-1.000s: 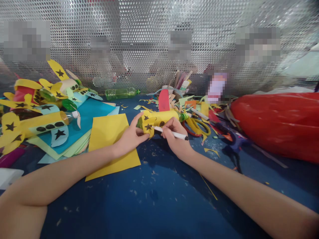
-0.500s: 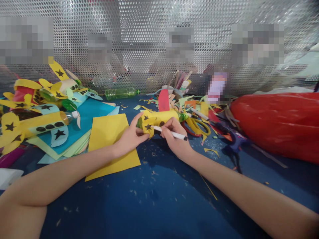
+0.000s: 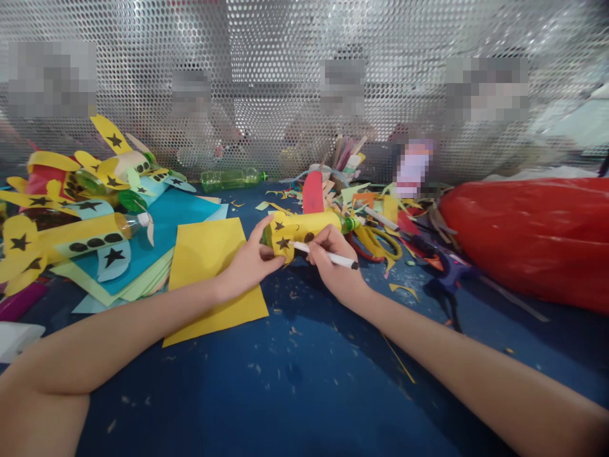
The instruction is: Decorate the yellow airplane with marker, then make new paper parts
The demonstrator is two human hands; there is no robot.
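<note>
A green plastic bottle (image 3: 328,221) wrapped in yellow paper lies on its side, its cap to the right. Black stars mark the yellow paper piece at its left end, and a red paper fin (image 3: 313,192) rises at its upper side. My left hand (image 3: 252,257) is closed around the bottle's left end, thumb below. Pinched in my right hand (image 3: 335,263) is a white marker (image 3: 340,259), its tip at the lower star. Yellow paper (image 3: 214,254) lies under my left forearm.
Paper-covered bottle planes (image 3: 80,238) rest on coloured sheets (image 3: 176,212) at left. Scissors (image 3: 375,244) and paper scraps lie right of the bottle. A green bottle (image 3: 233,178) lies by the perforated metal screen (image 3: 285,76). A large red bag (image 3: 528,238) sits at right.
</note>
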